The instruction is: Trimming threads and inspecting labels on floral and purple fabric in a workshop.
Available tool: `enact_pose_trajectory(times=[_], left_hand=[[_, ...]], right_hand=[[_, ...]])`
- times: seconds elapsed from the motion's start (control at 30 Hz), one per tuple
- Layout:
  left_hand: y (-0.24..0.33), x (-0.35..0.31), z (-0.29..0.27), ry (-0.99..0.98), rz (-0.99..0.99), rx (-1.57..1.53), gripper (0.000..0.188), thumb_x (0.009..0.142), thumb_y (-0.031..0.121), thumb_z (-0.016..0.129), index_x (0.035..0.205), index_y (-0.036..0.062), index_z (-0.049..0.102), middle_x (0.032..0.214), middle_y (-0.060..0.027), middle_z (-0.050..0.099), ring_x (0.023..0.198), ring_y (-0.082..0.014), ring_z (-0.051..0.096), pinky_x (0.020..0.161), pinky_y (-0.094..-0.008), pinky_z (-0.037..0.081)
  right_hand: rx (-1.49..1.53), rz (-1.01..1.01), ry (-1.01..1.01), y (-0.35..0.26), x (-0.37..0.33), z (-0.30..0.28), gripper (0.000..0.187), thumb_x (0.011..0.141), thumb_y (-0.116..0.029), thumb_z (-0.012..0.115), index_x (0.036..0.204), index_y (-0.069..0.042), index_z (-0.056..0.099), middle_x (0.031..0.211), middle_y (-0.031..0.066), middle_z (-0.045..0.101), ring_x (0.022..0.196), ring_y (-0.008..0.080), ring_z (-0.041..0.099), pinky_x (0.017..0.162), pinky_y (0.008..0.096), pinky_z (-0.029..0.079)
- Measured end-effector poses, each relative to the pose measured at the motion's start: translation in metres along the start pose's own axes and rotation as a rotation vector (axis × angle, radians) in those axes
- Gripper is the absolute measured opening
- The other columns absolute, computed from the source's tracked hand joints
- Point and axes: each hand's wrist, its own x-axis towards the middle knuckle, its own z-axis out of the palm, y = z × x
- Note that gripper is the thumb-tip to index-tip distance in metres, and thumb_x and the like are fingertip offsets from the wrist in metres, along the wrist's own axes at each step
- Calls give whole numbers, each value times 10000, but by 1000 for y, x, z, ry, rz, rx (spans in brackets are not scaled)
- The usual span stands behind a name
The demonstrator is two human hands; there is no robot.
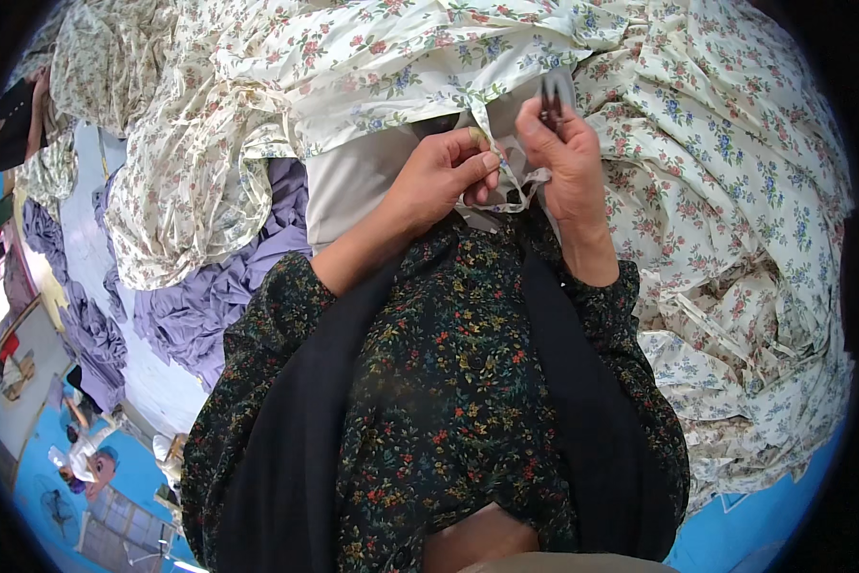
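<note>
Pale cloth printed with red and blue flowers spreads across in front of me. A narrow strip of the same floral cloth hangs from its edge. My left hand is closed in a pinch on this strip, and a yellowish wrap shows on one finger. The strip's loose end loops toward my right hand. That hand is closed round a pair of small dark thread snips, their blades pointing away from me and slightly blurred. Whether the snips touch any cloth, I cannot tell.
Heaped floral cloth lies on the right, and more on the left. Crumpled purple fabric sits beside the left heap. At far left is another person's dark sleeve. Farther off, a person in white is near a fan.
</note>
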Motion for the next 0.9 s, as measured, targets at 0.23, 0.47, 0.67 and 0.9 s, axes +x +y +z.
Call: enact_pose_trajectory(times=[0.23,0.47,0.67,0.9], left_hand=[[2,0,0,-24,19,-67,164,968,197,574,1021,49,618,780,38,586,667,-42,531,594,-183,413],[9,18,-19,33,210,-188,148,952,145,585,1048,39,619,842,0,589,729,-83,509,666,-210,402],[33,22,-23,-211,336,-616,579,894,159,557,1441,83,384,1334,-141,501,1213,-238,480,976,-346,395],[27,27,-24,-110,395,-474,798,815,25,520,1528,208,213,1372,-197,460,1197,-277,512,1008,-371,411]], right_hand=[[-164,-137,96,3,-7,-3,149,916,-179,652,955,-39,620,798,-67,576,639,-8,446,566,155,342],[32,409,-84,-6,-41,-14,252,888,-180,687,1041,15,640,747,12,648,604,14,521,506,158,333],[-84,235,19,-4,-47,-17,208,908,-144,660,989,47,660,758,32,655,657,62,585,644,187,446],[-114,237,-19,-7,-49,-20,209,918,-147,646,976,53,663,730,42,662,657,59,585,644,184,447]])
